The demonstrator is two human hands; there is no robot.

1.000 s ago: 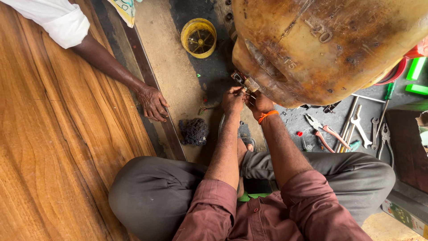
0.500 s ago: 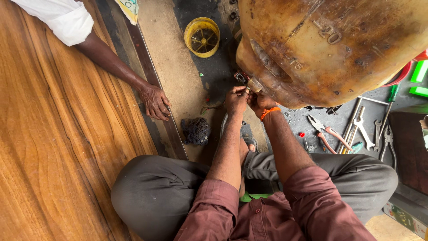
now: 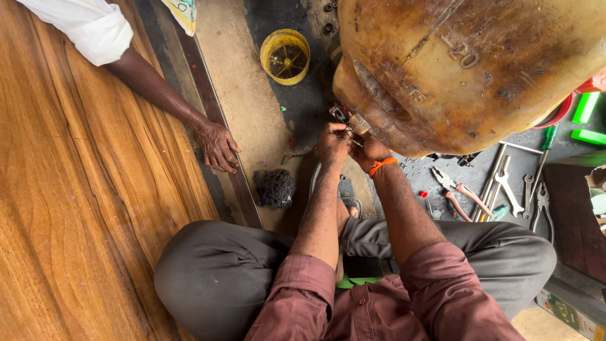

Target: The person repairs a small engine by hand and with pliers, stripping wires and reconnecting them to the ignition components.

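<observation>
Hands, left [image 3: 332, 144] and right [image 3: 369, 151], pinch a small fitting [image 3: 355, 125] under the brown tank [image 3: 467, 69], grip closed.

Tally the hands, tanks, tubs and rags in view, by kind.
Hands: 3 - left hand, right hand, co-worker's hand
Tanks: 1 - brown tank
Tubs: 1 - yellow tub
Rags: 1 - dark rag
Total: 6

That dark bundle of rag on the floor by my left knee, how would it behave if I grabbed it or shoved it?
The dark rag bundle looks crumpled and soft, so it would probably flop and sag, not hold its shape. It seems light for its bulk. Pushed along the gritty floor, it would likely drag and bunch instead of rolling.
</observation>
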